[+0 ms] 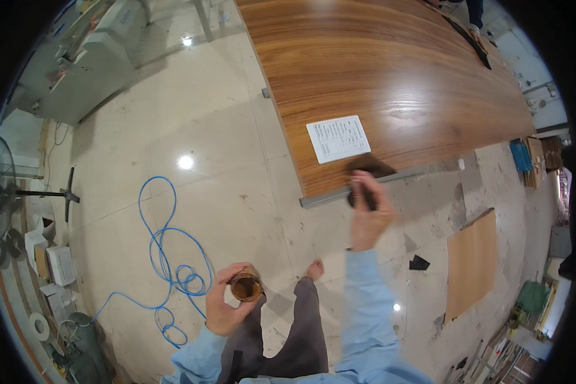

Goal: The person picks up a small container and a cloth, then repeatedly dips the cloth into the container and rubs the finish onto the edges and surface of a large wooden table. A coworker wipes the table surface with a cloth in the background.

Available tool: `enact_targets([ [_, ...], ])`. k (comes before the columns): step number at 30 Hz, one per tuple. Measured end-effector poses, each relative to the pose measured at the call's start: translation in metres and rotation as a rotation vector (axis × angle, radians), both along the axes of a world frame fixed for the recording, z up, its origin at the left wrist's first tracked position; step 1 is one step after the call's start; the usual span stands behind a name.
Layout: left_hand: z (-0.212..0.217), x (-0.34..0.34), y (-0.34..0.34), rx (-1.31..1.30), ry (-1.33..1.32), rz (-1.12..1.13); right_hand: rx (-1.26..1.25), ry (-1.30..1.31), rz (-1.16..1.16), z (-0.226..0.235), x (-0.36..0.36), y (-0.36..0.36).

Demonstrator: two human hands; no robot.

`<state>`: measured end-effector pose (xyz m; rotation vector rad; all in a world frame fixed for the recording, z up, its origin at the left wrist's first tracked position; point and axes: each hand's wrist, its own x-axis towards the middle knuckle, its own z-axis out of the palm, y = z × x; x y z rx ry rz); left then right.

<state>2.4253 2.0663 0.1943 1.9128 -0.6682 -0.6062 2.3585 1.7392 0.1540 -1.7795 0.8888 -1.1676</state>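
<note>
Pale floor tiles (109, 198) spread through a cluttered workshop, and we see a wood-grain tabletop (339, 70) slanting across the upper right of the frame. At lower centre we have a small jar (246, 286) in our left hand (223, 306); that grip is clamped around its side, mouth up, probably so that the brown contents stay in and in our sight. Near the centre of the frame, our right hand (370, 221) pinches a dark brown cloth-like piece (372, 167), thumb and fingers together on it, likely so that its loose part can flare out; blur hides whether it touches the tabletop's near edge. Just above it, a white printed sheet (338, 138) lies flat on the wood, perhaps for easy reading. Farther out, we find a blue hose (166, 256) in loose loops at lower left, its slack seemingly kept beside our feet. A tan board (472, 262) lies on the floor at lower right. At upper right, a co-worker's dark sleeve (475, 13) shows beside a black strip (470, 42).
</note>
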Motion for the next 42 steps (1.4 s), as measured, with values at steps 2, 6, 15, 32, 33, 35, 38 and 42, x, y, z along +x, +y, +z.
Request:
enact_targets([
  [2, 0.001, 0.004, 0.023, 0.040, -0.042, 0.015, 0.127, -0.013, 0.097, 0.002, 0.024, 0.062],
  [6, 0.003, 0.015, 0.063, 0.059, -0.041, 0.001, 0.129, -0.049, 0.380, 0.013, 0.057, 0.167],
  [15, -0.016, 0.009, 0.110, 0.057, 0.042, 0.067, 0.743, -0.107, 0.255, 0.005, -0.032, 0.136],
  [32, 0.029, 0.061, -0.004, 0.017, 0.032, -0.130, 1.251, -0.331, -0.419, -0.076, -0.197, 0.126],
  [33, 0.035, 0.066, -0.015, 0.023, 0.016, -0.147, 1.261, -0.332, -0.423, -0.073, -0.201, 0.122],
  [35, 0.046, 0.075, -0.037, 0.017, -0.010, -0.174, 1.244, -0.336, -0.438, -0.063, -0.205, 0.111],
  [38, 0.066, 0.098, -0.066, -0.018, -0.022, -0.188, 1.184, -0.333, -0.458, -0.040, -0.199, 0.090],
  [42, 0.088, 0.139, -0.113, -0.133, -0.035, -0.215, 1.064, -0.417, -0.471, -0.009, -0.175, 0.047],
])
